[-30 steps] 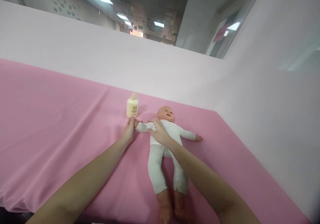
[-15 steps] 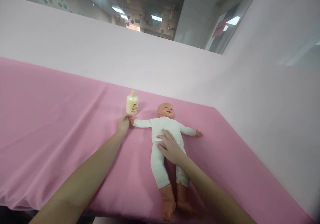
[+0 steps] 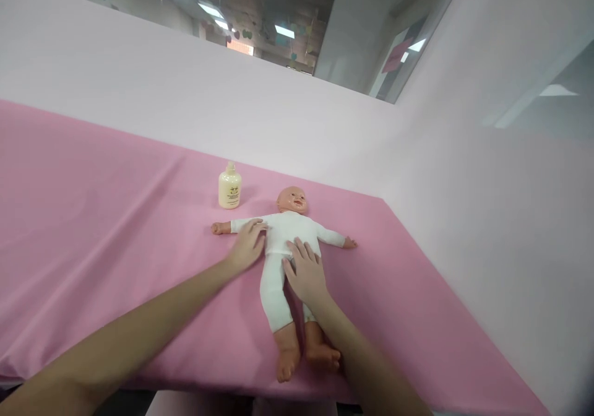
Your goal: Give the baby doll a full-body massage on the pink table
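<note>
A baby doll with a white cloth body lies on its back, arms spread wide and head toward the wall. My left hand rests at the doll's upper arm and side, on the left of the picture, fingers stretched out. Over the doll's lower belly lies my right hand, flat with the fingers spread; it hides part of the hips and one thigh. Neither hand grips anything. Beyond the doll's left-side hand stands a cream-coloured pump bottle with dark print, upright.
A pink cloth with some folds covers the table. White walls border it at the back and right. Above the back wall, a window shows ceiling lights and hanging decorations.
My left hand has let go of the doll's hand and moved along its arm to the upper arm. My right hand stays on the belly. The view has shifted slightly right.
</note>
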`<state>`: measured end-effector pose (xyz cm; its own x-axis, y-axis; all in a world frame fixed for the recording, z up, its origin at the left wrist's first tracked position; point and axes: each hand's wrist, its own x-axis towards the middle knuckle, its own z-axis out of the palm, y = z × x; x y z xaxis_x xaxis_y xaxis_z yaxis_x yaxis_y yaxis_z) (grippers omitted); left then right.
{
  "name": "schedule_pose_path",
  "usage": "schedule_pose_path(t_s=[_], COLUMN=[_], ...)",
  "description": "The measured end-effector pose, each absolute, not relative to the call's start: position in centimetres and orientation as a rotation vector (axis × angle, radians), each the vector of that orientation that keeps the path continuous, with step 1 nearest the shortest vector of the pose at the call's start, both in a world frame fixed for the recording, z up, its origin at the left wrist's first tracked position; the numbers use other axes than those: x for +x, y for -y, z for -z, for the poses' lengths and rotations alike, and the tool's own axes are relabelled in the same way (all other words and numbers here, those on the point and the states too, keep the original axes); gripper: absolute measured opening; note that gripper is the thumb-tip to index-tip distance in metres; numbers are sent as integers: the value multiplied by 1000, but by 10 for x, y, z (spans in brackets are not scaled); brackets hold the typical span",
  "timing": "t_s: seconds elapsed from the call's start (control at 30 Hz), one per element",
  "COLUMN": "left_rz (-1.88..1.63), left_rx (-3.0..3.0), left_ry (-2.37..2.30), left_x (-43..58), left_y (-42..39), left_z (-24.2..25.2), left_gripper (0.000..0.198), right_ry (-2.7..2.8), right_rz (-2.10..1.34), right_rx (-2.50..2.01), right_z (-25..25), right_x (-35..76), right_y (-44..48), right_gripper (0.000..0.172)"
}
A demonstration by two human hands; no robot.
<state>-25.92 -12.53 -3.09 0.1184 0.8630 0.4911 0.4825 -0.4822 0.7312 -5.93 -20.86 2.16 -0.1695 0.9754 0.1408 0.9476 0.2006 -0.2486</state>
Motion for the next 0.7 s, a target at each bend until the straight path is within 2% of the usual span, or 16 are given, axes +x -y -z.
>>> schedule_pose_path(t_s=[0.07, 0.2, 0.33, 0.43, 0.53, 0.6, 0.7], left_rz=[-1295, -1174, -1065, -940, -889, -889, -913], left_rx=[1768, 1152, 676, 567, 451, 473, 552], left_ry=[-1239, -1043, -691, -568, -646, -731, -823], left_x=[-232, -202, -203, -207, -207, -206, -205], left_y=[155, 213, 263, 297, 323, 334, 340], left_z=[35, 30, 11, 5, 7, 10, 13], left_gripper=[52, 77, 67, 58, 58, 59, 57], right_ry=[2158, 2094, 2020, 2004, 1927, 1883, 1781], right_rz=[-145, -208, -455, -806, -1223, -1273, -1205], right_rx=[-1867, -1918, -1927, -1772, -1496, -1465, -1479], right_z=[-22, -26, -38, -46, -46, -41, -32], right_x=[-63, -68, -70, -69, -69, -73, -82], right_y=[205, 205, 226, 265, 309, 330, 342], right_gripper=[58, 57, 61, 64, 65, 74, 73])
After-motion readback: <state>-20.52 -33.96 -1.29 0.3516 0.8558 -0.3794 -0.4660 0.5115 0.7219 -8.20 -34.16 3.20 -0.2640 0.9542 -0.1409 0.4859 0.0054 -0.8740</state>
